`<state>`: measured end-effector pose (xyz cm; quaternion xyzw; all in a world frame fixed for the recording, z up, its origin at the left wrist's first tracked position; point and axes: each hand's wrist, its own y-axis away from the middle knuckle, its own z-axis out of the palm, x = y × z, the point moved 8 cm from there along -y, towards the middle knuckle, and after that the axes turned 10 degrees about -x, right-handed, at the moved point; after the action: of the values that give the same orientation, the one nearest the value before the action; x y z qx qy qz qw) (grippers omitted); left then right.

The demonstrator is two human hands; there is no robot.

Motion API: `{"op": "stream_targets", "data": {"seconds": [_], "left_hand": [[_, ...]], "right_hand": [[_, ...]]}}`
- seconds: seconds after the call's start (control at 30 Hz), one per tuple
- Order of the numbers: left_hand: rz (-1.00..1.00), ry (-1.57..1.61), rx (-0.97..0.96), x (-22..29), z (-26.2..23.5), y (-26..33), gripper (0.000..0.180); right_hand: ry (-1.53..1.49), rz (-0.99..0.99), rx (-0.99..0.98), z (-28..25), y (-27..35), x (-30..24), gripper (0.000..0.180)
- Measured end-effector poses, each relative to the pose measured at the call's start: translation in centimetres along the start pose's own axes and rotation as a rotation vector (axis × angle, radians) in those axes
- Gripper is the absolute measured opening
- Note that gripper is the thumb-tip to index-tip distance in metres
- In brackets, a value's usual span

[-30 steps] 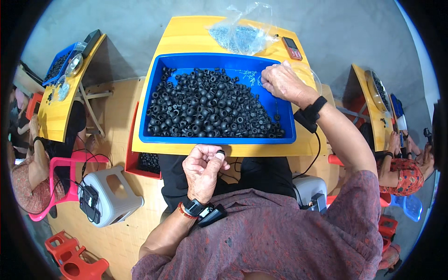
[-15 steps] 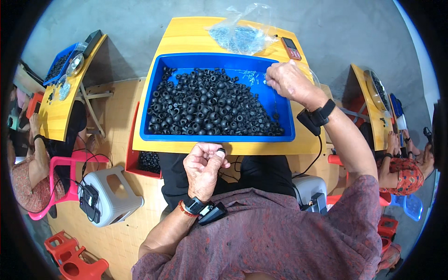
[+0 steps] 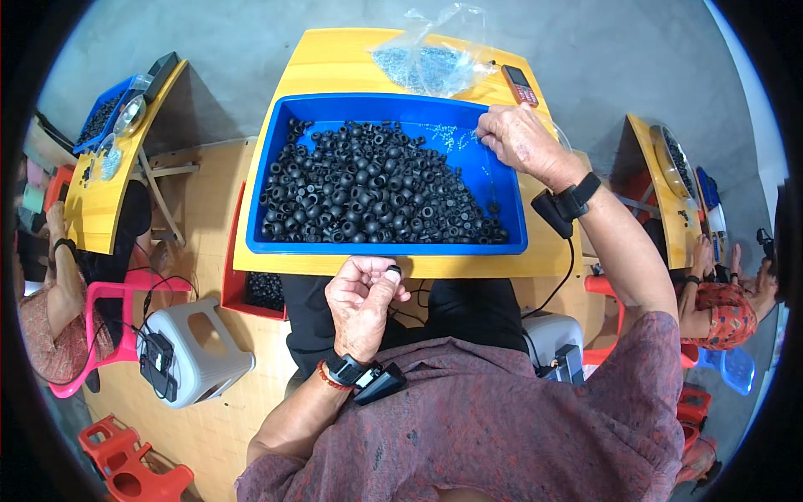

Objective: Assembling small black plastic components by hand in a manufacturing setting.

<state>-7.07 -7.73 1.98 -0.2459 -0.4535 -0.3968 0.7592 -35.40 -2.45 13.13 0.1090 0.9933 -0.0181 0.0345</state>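
A blue tray [image 3: 401, 248] lies before me, heaped with small hollow black rounded plastic parts [image 3: 360, 188]. Just below its front rim, my left hand [image 3: 361, 301] is closed, thumb and forefinger pinching one small black part [image 3: 394, 270]. At the tray's far right corner is my right hand [image 3: 525, 144], its fingertips drawn together above the rim. Whatever sits between those fingertips is too small to make out. Near them, tiny clear bluish pieces [image 3: 450, 136] are scattered on the tray's bare blue bottom.
A clear plastic bag [image 3: 431, 67] of similar bluish pieces and a red-and-black keypad phone [image 3: 519, 85] rest at the table's [image 3: 322, 63] far end. Under the table's left side stands a red bin [image 3: 255, 297] with black parts. Other people sit at tables left and right. Grey stool [image 3: 196, 351] at left.
My right fingertips have shifted slightly up and away from the scattered clear pieces, which lie more spread out. My left hand keeps its pinch on the black part, almost still.
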Motion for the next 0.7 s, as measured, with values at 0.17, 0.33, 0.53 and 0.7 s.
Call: {"op": "stream_targets", "data": {"seconds": [0.17,0.33,0.53,0.7], "left_hand": [[0.006,0.007,-0.015,-0.3,-0.3,0.0,0.004],[0.003,0.012,-0.005,0.1,0.0,0.2,0.004],[-0.006,0.005,-0.029,-0.3,0.0,0.2,0.007],[-0.035,0.063,-0.089,-0.5,0.7,0.1,0.012]], "right_hand": [[0.179,0.032,-0.228,0.8,0.1,-1.8,0.007],[0.31,-0.039,-0.277,3.0,0.4,-2.3,0.007],[0.237,-0.072,-0.246,3.4,0.7,-2.3,0.005],[-0.416,-0.031,-0.062,-1.1,2.3,-6.5,0.01]]}}
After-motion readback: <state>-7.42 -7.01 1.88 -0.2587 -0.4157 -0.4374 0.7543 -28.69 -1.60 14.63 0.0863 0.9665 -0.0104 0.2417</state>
